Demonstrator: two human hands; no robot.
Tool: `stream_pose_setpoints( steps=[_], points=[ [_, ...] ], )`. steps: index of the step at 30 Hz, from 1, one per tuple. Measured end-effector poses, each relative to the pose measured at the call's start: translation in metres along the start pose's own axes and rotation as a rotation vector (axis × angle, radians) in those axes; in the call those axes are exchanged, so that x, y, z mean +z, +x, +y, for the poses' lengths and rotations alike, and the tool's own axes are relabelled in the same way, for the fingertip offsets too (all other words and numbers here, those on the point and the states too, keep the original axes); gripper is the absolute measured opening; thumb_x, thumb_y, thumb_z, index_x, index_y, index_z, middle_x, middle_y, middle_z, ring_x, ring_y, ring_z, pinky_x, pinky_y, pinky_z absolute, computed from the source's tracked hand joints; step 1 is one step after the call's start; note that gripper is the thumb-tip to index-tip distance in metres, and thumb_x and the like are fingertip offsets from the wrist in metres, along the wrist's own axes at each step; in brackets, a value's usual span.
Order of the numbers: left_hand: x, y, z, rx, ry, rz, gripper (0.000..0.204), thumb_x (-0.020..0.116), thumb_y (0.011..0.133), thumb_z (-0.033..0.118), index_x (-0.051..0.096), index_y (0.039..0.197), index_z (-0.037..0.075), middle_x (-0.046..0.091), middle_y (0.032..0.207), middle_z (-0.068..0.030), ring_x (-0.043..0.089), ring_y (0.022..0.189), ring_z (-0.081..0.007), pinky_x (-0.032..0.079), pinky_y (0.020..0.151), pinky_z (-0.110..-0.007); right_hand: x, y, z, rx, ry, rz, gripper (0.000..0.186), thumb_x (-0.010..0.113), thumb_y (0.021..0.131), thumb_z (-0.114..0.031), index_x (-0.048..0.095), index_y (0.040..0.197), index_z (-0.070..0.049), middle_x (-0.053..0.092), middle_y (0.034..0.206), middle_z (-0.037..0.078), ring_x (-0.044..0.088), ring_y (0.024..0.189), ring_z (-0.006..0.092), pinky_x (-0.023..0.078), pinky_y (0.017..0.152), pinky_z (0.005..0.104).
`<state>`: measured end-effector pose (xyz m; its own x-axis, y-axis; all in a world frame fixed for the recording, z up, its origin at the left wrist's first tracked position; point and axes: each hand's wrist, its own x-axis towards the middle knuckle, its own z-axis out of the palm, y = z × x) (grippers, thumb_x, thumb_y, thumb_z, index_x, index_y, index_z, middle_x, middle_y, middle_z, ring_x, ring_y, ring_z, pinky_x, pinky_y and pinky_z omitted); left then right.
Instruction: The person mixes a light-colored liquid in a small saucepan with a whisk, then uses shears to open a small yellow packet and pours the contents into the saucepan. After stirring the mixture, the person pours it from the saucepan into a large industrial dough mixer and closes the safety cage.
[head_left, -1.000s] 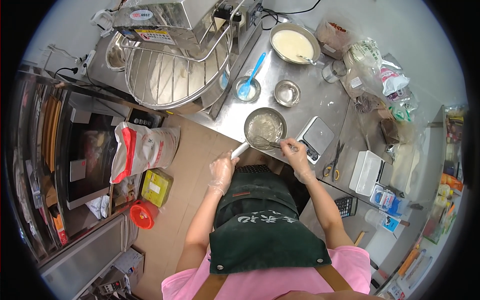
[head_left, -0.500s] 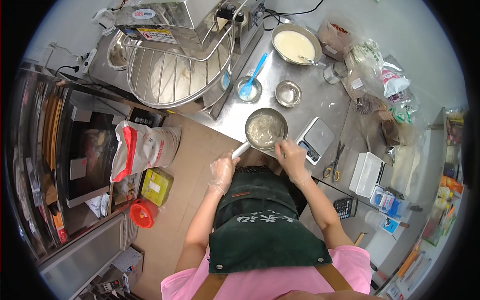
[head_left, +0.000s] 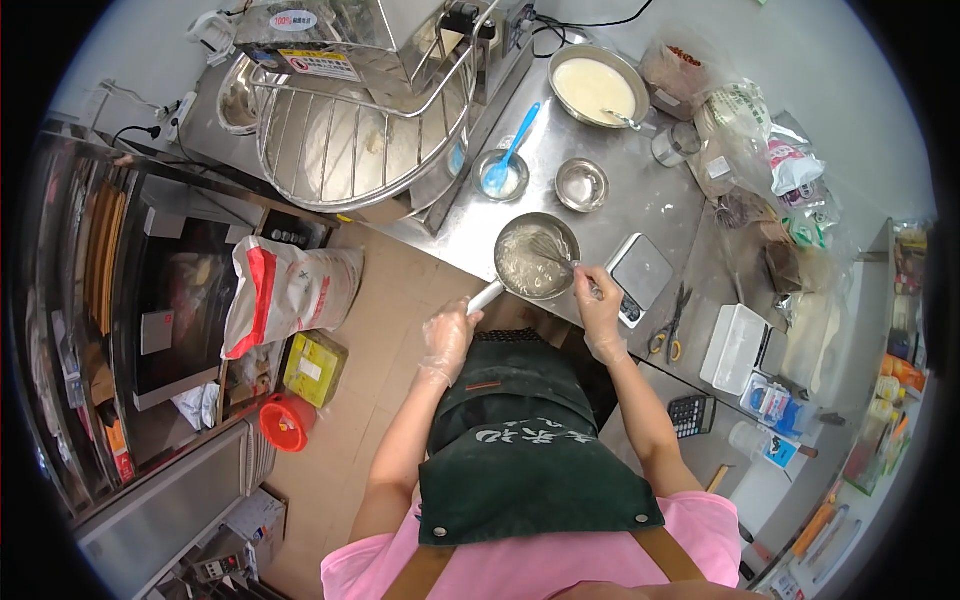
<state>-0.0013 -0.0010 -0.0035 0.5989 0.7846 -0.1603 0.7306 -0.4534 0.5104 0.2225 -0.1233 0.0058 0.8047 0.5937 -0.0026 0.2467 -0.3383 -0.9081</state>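
Observation:
My left hand (head_left: pixel 450 332), in a clear plastic glove, is closed round the white handle (head_left: pixel 486 298) of a small saucepan (head_left: pixel 518 270) at the front edge of the steel counter. A pale, translucent liquid fills the pan's bottom. My right hand (head_left: pixel 600 301), also gloved, grips a wire whisk (head_left: pixel 550 249) whose loops are inside the pan. Just right of it lies a digital scale (head_left: pixel 640 269). Beyond the pan stand a small steel bowl (head_left: pixel 582 186) and another bowl (head_left: pixel 502 160) holding a blue spatula (head_left: pixel 525 127).
A caged mixer (head_left: pixel 360 140) stands back left, a large bowl of cream-coloured liquid (head_left: pixel 595 88) at the back. Scissors (head_left: pixel 668 335), plastic bags (head_left: pixel 735 150) and a white tray (head_left: pixel 728 350) are rightward. A sack (head_left: pixel 290 295) and red bucket (head_left: pixel 284 423) are left of me.
The whisk has swung within the pan, its loops now higher toward the far right side. My right hand has shifted slightly, and the pan sits a little further right in view.

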Motion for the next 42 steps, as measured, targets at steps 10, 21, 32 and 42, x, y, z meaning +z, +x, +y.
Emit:
stream_pose_setpoints(
  steps=[10, 21, 32, 42],
  points=[
    [0.001, 0.002, -0.001, -0.020, -0.003, -0.035, 0.031, 0.072, 0.086, 0.022, 0.069, 0.110, 0.003, 0.070, 0.098, -0.0167, 0.069, 0.088, -0.0349, 0.054, 0.076, -0.046, -0.007, -0.011, 0.008, -0.007, -0.048, -0.178, 0.012, 0.067, 0.090, -0.009, 0.070, 0.094, 0.002, 0.071, 0.080, 0.012, 0.064, 0.071, 0.0134, 0.049, 0.067, 0.0277],
    [0.002, 0.001, -0.001, -0.027, 0.005, -0.033, 0.031, 0.072, 0.087, 0.021, 0.069, 0.111, 0.002, 0.070, 0.098, -0.0174, 0.069, 0.088, -0.0345, 0.054, 0.077, -0.045, -0.009, 0.006, -0.003, -0.083, -0.110, -0.104, 0.011, 0.069, 0.087, -0.009, 0.071, 0.092, 0.000, 0.071, 0.083, 0.015, 0.071, 0.074, 0.0212, 0.052, 0.069, 0.0294],
    [-0.002, 0.003, 0.004, -0.063, 0.026, -0.077, 0.031, 0.072, 0.086, 0.022, 0.070, 0.111, 0.004, 0.070, 0.099, -0.0169, 0.068, 0.091, -0.0343, 0.054, 0.077, -0.046, 0.014, 0.009, -0.006, -0.704, -0.451, -0.164, 0.015, 0.073, 0.081, -0.014, 0.059, 0.079, -0.008, 0.053, 0.067, 0.009, 0.058, 0.055, 0.0291, 0.047, 0.050, 0.0401],
    [0.000, 0.003, 0.003, -0.047, 0.042, -0.049, 0.031, 0.072, 0.086, 0.023, 0.070, 0.111, 0.004, 0.070, 0.098, -0.0173, 0.068, 0.090, -0.0344, 0.054, 0.077, -0.045, 0.020, 0.012, -0.017, -0.759, -0.555, -0.159, 0.013, 0.071, 0.081, -0.016, 0.060, 0.082, -0.009, 0.058, 0.071, 0.008, 0.061, 0.055, 0.0256, 0.046, 0.047, 0.0381]
  ],
)
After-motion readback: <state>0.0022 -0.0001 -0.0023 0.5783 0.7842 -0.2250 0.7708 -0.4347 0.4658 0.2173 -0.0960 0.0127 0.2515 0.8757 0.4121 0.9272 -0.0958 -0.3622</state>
